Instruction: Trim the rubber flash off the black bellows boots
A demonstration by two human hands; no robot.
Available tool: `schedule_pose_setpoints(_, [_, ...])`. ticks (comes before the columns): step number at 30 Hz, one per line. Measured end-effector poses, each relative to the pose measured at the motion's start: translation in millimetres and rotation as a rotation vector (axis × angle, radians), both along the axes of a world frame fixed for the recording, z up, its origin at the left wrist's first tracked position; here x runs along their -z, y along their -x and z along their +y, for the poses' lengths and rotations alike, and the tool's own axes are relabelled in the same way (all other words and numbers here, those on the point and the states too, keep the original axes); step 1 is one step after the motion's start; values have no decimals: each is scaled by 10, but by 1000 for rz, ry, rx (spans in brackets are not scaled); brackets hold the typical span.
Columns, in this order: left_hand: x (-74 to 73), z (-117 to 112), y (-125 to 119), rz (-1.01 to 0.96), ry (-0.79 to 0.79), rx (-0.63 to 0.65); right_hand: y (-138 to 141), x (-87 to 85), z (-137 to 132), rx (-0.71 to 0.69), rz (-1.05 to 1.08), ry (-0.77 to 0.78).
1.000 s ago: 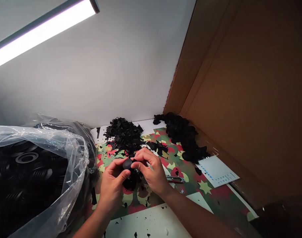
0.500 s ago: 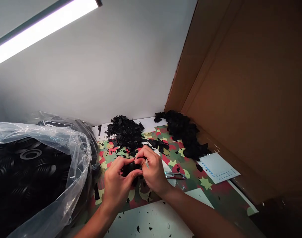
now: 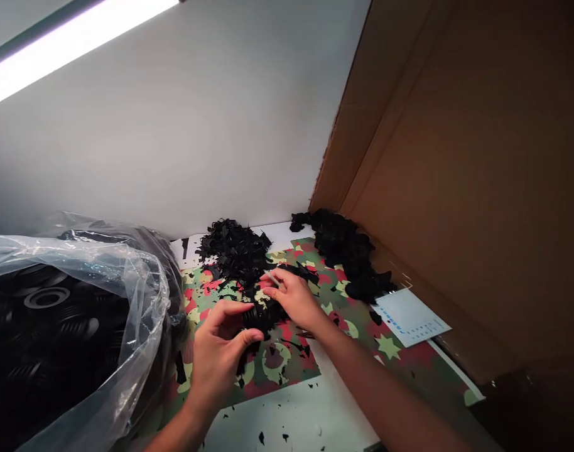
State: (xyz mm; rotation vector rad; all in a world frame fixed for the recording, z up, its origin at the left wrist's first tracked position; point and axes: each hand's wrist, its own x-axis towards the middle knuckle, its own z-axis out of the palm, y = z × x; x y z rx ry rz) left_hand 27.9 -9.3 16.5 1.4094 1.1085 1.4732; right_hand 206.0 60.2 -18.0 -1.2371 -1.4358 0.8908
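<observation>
My left hand [image 3: 218,355] is closed on a round black ribbed rubber part [image 3: 256,317], thumb and fingers pinching its near side above the camouflage-patterned mat [image 3: 287,361]. My right hand [image 3: 291,298] is just beyond it, fingers pinched round a thin light-coloured tool [image 3: 272,278] whose tip points toward a pile of black scraps [image 3: 233,251]. Black trimmings hang from the part. The far side of the part is hidden by my right hand.
A clear plastic bag [image 3: 140,295] full of black ribbed rubber parts stands at the left. A second heap of black scraps [image 3: 348,254] lies against the cardboard box wall [image 3: 456,188]. A printed white sheet [image 3: 409,317] is at the right. Black flecks dot the white table [image 3: 291,420].
My right hand has moved away from the part, up toward the scrap pile, with the thin tool still in it. My left hand stays on the part. The metal tool on the mat is now hidden.
</observation>
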Motion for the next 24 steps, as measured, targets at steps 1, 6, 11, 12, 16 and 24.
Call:
schedule_pose_setpoints(1, [4,17,8,-17,63,2,22,-23,-35,-14,-6,-11])
schedule_pose_setpoints(6, [35,44,28,-45,224,-42,90,-184,-274,-181,33,53])
schedule_pose_setpoints(11, [74,59,33,-102,254,-50,147,-311,-448,-341,131,190])
schedule_pose_setpoints(12, [79,64,34,-138,257,-40,153,-329,-463,-347,161,195])
schedule_pose_setpoints(16, [105,75,31,-269,249,8,154,-383,-480,-364,272,186])
schedule_pose_setpoints(24, [126,61,48,-176,161,0,156,-370,-466,-370,279,106])
